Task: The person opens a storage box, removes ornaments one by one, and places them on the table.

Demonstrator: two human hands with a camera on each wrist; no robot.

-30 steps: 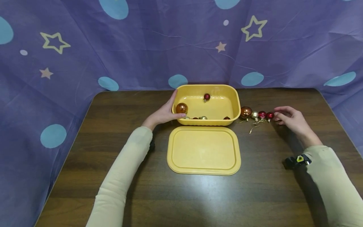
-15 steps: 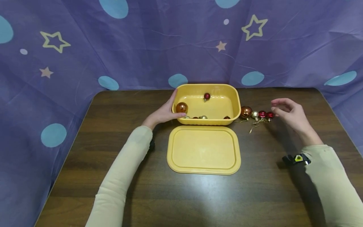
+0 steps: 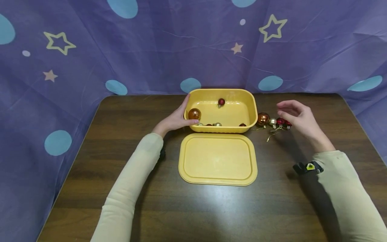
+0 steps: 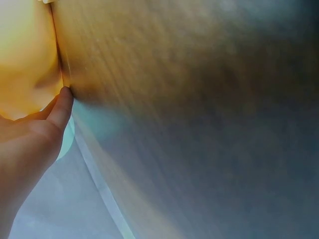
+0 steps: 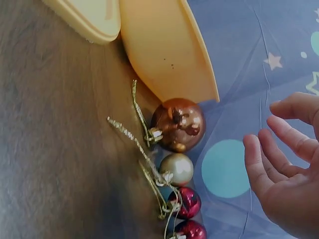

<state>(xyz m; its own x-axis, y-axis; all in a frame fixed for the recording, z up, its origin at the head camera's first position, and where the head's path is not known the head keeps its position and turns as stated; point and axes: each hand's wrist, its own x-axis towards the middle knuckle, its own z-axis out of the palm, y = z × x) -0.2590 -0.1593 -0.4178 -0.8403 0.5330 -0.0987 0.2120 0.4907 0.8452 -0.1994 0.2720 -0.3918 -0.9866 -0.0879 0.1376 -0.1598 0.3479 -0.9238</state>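
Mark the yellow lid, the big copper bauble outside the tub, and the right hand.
yellow lid (image 3: 217,158), head view, flat centre panel.
copper bauble (image 5: 178,124), right wrist view, middle of the ball.
right hand (image 3: 297,118), head view, back of hand.

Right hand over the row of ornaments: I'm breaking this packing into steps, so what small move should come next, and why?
Probably lower the right hand and pinch the nearest red ball. It hovers open and holds nothing, four balls lie in a row beside the yellow tub, and the left hand rests on the tub's side.
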